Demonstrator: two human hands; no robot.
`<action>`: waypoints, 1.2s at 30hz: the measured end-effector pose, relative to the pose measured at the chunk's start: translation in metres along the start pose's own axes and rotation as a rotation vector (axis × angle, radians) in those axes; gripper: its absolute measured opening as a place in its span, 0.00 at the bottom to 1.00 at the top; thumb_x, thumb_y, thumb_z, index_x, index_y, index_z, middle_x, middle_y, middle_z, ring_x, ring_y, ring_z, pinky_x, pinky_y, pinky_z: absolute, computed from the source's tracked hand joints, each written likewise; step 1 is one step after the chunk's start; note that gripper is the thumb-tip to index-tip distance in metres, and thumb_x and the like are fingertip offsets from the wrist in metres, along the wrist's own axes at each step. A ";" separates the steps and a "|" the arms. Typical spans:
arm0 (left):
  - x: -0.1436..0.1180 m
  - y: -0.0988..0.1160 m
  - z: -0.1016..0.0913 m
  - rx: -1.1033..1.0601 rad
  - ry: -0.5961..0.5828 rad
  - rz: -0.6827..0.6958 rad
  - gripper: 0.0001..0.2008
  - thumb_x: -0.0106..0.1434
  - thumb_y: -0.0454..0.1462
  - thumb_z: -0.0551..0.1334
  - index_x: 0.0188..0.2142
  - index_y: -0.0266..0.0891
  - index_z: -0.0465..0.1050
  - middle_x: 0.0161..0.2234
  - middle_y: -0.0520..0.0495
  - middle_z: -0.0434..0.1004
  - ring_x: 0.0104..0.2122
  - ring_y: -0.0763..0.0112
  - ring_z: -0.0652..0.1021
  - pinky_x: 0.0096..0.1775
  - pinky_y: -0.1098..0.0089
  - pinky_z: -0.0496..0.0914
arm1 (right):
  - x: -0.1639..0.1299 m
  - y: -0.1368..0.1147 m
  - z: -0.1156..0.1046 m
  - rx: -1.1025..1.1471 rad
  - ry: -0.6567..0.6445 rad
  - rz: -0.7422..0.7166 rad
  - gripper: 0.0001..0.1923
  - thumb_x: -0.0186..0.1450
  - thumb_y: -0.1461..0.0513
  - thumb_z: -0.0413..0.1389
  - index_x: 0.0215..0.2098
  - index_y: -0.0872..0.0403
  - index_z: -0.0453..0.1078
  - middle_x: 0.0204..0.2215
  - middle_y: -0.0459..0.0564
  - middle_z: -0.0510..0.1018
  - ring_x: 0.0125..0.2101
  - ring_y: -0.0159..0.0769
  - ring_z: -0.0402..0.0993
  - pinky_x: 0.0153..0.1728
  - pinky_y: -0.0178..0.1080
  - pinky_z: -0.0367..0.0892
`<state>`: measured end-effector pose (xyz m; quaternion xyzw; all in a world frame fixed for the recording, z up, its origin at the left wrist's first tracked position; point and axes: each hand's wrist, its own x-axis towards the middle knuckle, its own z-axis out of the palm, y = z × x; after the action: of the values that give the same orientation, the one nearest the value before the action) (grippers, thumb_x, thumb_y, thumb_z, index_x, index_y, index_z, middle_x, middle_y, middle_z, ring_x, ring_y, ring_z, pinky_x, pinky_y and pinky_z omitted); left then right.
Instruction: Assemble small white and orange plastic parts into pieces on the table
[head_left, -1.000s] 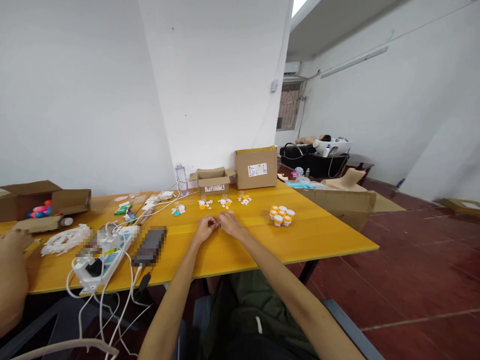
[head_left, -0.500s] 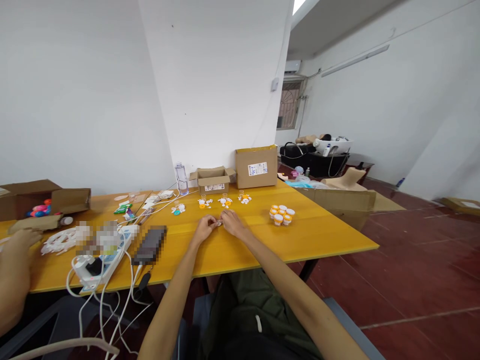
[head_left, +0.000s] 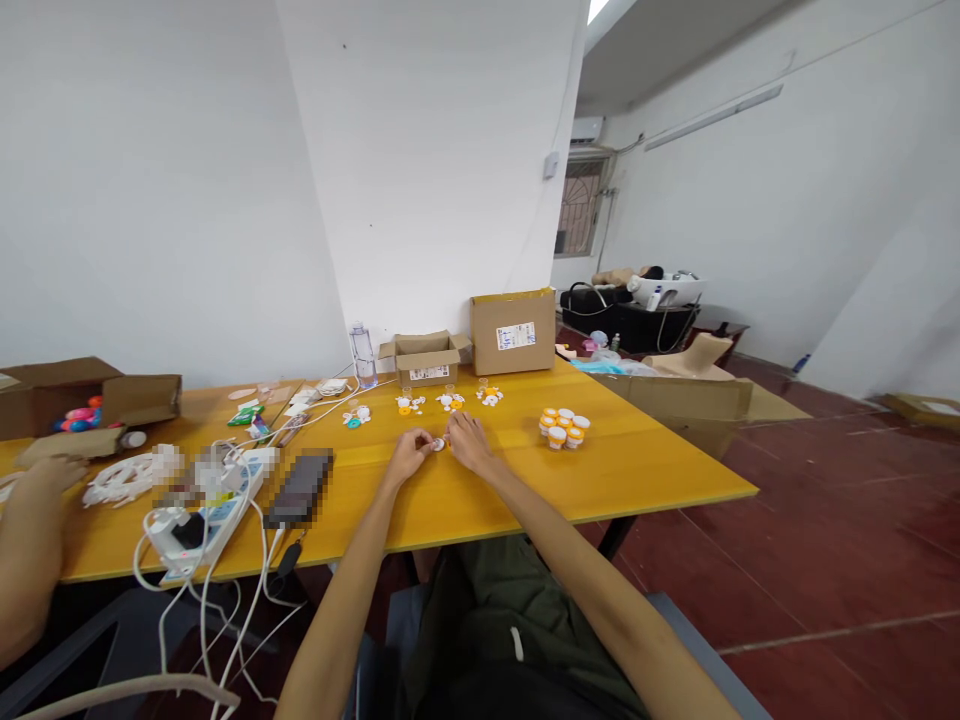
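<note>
My left hand point(head_left: 410, 457) is low over the table's middle, fingertips closed on the edge of a small round white piece point(head_left: 439, 444). Just to its right is my right hand point(head_left: 468, 442), its fingers bent together and pointing down; a bit of orange shows at the fingertips, too small to name. Beyond the hands lie small piles of white and orange plastic parts point(head_left: 451, 404), with little clear cups behind them. Another pile, to the left, has a teal ring point(head_left: 353, 423). Several small jars with white lids and orange bands point(head_left: 556, 437) stand grouped to the right.
Two cardboard boxes, one open point(head_left: 427, 360) and one closed point(head_left: 513, 335), stand at the back beside a clear bottle point(head_left: 364, 357). On the left are a power strip point(head_left: 217, 515) with trailing cables, a phone point(head_left: 300, 490) and another person's arm point(head_left: 34, 550).
My right hand has moved slightly up and away from my left hand, opening a small gap. The white piece at my left fingertips now shows more plainly.
</note>
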<state>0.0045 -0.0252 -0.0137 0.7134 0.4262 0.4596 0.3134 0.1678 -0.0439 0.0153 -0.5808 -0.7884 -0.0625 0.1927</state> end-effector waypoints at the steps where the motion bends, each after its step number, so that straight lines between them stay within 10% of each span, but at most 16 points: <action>1: 0.000 0.000 0.000 0.006 0.004 -0.001 0.04 0.54 0.37 0.66 0.24 0.39 0.74 0.27 0.50 0.79 0.31 0.68 0.77 0.40 0.67 0.70 | 0.000 0.001 0.001 -0.009 0.018 0.001 0.08 0.67 0.67 0.52 0.41 0.54 0.72 0.43 0.57 0.75 0.47 0.44 0.69 0.45 0.42 0.64; 36: 0.002 0.002 -0.001 0.005 0.083 0.005 0.04 0.55 0.36 0.64 0.25 0.41 0.71 0.25 0.52 0.77 0.29 0.67 0.78 0.38 0.66 0.72 | -0.006 0.001 0.027 -0.020 0.204 -0.186 0.10 0.68 0.66 0.51 0.40 0.51 0.74 0.45 0.57 0.75 0.48 0.45 0.65 0.47 0.46 0.61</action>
<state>0.0047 -0.0238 -0.0109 0.6954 0.4385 0.4885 0.2925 0.1639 -0.0401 -0.0117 -0.4977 -0.8145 -0.1469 0.2595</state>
